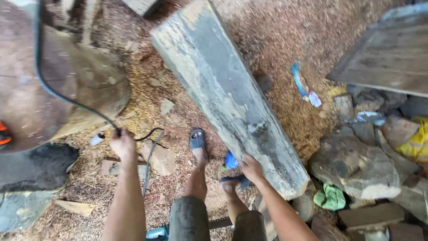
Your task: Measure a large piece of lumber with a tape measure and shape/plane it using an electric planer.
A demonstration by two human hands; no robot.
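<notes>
My left hand (122, 142) is closed around a black cable (58, 93) that curves up to the top left over a big brown log (53, 85). My right hand (252, 168) rests on the lower side of a long grey weathered timber beam (223, 89), which slants from the top centre down to the right. Both my feet in dark sandals (197, 139) stand on sawdust between the two hands. A small blue scrap (230, 160) lies beside my right hand.
Sawdust and wood chips (285, 35) cover the ground. Rocks (356, 165) and wood offcuts pile up at the right, with a green cloth (331, 197) and a yellow sheet (417, 143). A grey plank (392, 58) lies top right. A teal tool (157, 233) shows at the bottom.
</notes>
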